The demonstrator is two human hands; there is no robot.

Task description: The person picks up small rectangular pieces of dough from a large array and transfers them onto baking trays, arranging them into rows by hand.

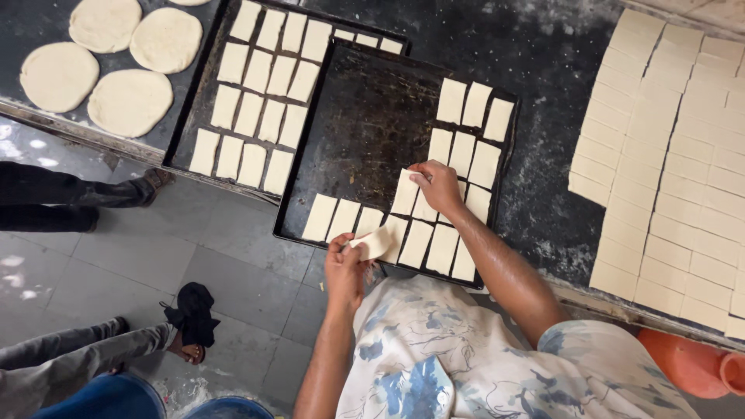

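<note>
I see my left hand pinching one pale rectangular dough piece between thumb and fingers, just over the near edge of the dark metal baking tray. My right hand presses closed fingers on another dough rectangle lying in the tray.

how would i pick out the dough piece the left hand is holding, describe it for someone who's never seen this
Start at the half-filled dark baking tray in the middle of the worktop. At its near edge, the left hand pinches one pale rectangular dough piece. Unlike the pieces lying flat in rows, it is lifted off the tray and tilted.
</note>
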